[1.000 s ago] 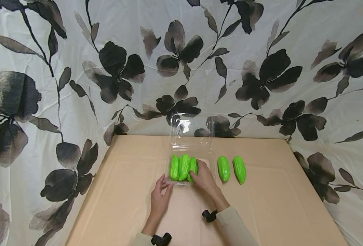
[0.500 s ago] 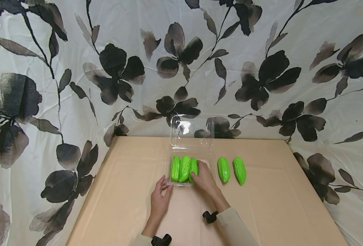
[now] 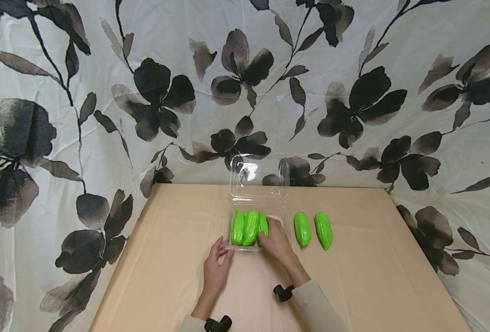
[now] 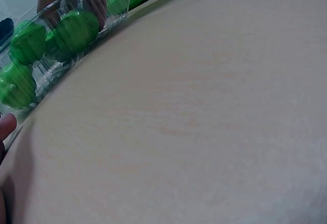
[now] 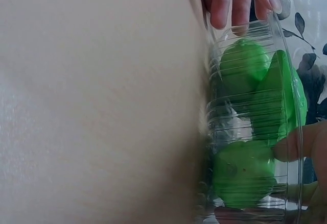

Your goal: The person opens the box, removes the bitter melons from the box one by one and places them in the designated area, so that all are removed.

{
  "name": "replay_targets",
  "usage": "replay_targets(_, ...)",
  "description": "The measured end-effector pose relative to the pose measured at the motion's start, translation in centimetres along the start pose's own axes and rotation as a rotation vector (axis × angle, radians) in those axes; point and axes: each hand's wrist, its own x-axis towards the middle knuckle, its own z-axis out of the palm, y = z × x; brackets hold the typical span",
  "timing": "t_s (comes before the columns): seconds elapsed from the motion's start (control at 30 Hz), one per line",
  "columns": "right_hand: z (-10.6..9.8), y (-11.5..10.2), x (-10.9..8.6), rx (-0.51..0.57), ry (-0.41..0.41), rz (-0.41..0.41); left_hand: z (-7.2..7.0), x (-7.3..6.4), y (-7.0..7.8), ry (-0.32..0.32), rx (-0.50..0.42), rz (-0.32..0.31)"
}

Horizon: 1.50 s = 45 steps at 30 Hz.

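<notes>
A clear plastic clamshell container [image 3: 253, 249] sits on the table with its lid raised at the back. Inside lie a left bitter melon [image 3: 237, 228] and a middle bitter melon [image 3: 251, 228], both bright green and ridged. My right hand [image 3: 277, 240] reaches in and grips the rightmost bitter melon [image 3: 263, 226] between thumb and fingers, covering part of it. In the right wrist view its thumb [image 5: 288, 147] lies against that melon. My left hand [image 3: 217, 265] holds the container's front left corner, its fingers [image 5: 220, 4] against the end wall.
Right of the container, a bitter melon [image 3: 301, 229] and another bitter melon [image 3: 323, 230] lie side by side on the tan table [image 3: 365, 276]. A white cloth with dark flowers [image 3: 295, 55] hangs behind the table's back edge and down its sides.
The bitter melons inside the container have shifted slightly to the right, along with my right thumb. My left hand and the container stay in place.
</notes>
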Motion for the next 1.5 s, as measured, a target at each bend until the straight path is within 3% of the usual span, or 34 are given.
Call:
replay_targets(0.2, 0.0, 0.0, 0.0, -0.026, 0.004, -0.003, 0.0, 0.0, 0.1, -0.003, -0.003, -0.006)
replay_targets(0.83, -0.4, -0.1, -0.5, 0.058, 0.034, 0.013, 0.0, -0.2, -0.2, -0.002, -0.003, 0.018)
replay_targets(1.5, -1.4, 0.2, -0.8, 0.057, 0.085, 0.019, 0.0, 0.0, -0.2, 0.009, 0.006, 0.008)
